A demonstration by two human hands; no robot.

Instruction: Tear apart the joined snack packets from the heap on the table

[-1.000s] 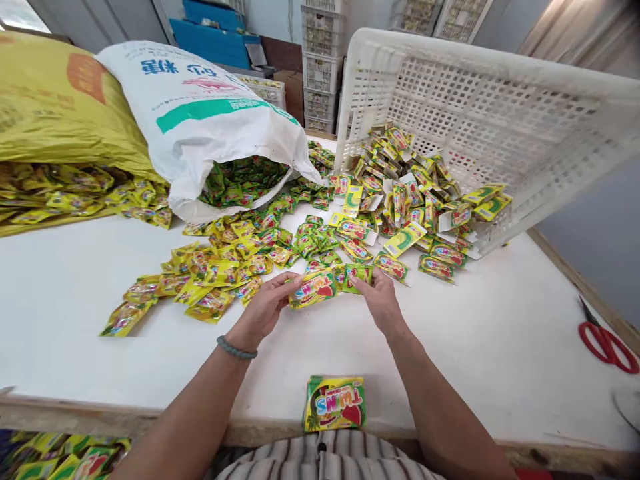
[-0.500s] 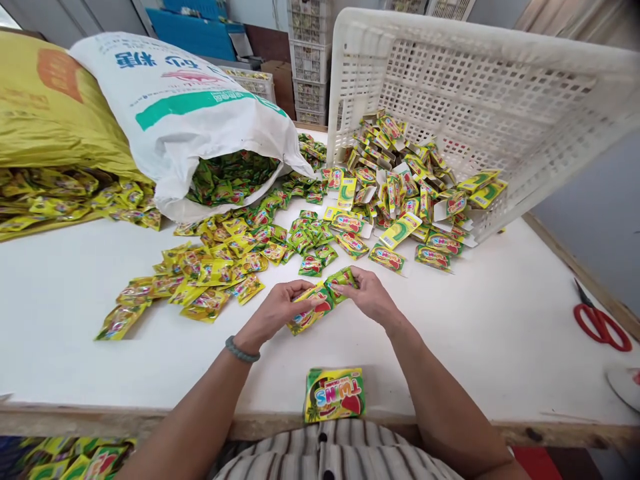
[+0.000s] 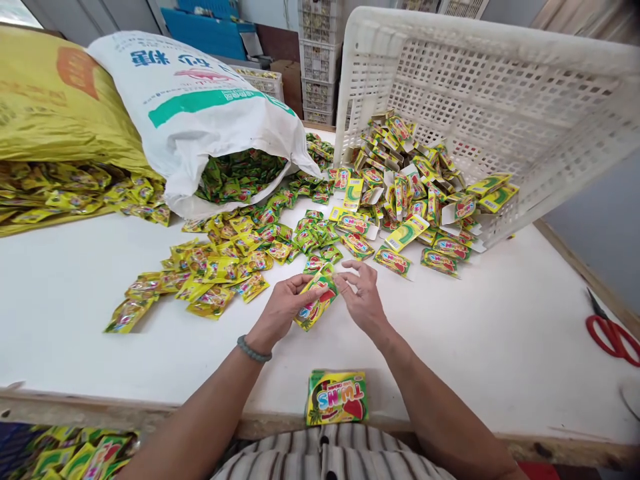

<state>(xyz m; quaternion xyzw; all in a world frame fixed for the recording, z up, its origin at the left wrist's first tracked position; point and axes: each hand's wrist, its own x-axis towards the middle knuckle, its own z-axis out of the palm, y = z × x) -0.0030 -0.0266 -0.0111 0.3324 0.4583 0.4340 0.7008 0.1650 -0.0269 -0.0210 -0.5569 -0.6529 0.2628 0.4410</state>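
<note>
My left hand point(image 3: 286, 303) is closed around a small yellow-green candy box point(image 3: 317, 305), tilted with its upper end toward my right hand. The thumb lies across the printed front. Beside that upper end, my right hand point(image 3: 361, 293) has its fingers apart, with fingertips at or very near the box edge; nothing shows in its grasp. Green candy sachets point(image 3: 314, 235) lie just beyond my hands, and yellow sachets point(image 3: 220, 270) spread to the left. A stack of flat-lying TWINS boxes point(image 3: 337, 398) rests at the table's front edge, close to my body.
A white plastic crate point(image 3: 480, 80) on its side spills small boxes point(image 3: 400, 177) onto the table. At the left are a white sack point(image 3: 200, 133) of green sachets and a yellow sack point(image 3: 45, 100). Red-handled scissors point(image 3: 610, 335) lie at the right. More packs point(image 3: 75, 457) sit below the front edge.
The green sachet that my right hand held at the box's end no longer shows between its fingers. Those fingers have spread, and the box has turned more upright. The view has shifted slightly.
</note>
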